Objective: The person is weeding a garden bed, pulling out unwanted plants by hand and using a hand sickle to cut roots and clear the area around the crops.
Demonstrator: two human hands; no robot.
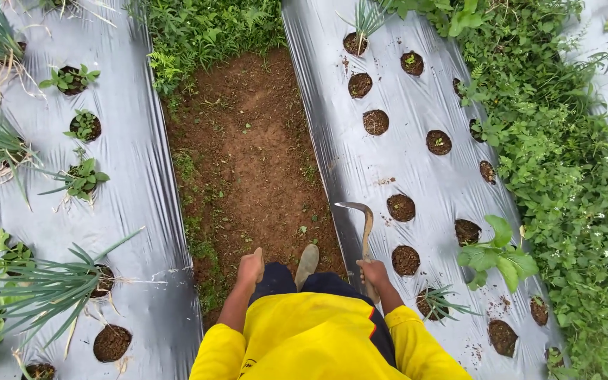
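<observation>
Head view looks straight down at a person in a yellow shirt [311, 338] standing on a strip of brown dirt path [248, 155]. The right hand [373, 272] is closed tight around the wooden handle of a sickle [364, 229]. The sickle points up and away from the body, and its curved metal blade hooks to the left, above the edge of the right plastic sheet [416, 169]. The left hand [251, 267] hangs down by the leg. It holds nothing, and its fingers are loosely curled.

One shoe [307, 264] shows on the dirt between the two hands.

Shiny silver plastic covers the ground on both sides of the path. The right sheet has rows of round holes filled with dark soil. A leafy green plant [497, 257] grows from that sheet near the right hand, and a small spiky one [436, 301] sits just beside the arm. The left plastic sheet [135, 176] has long thin green leaves [43, 288] and small weeds in its holes. Thick green weeds [564, 162] grow along the far right.
</observation>
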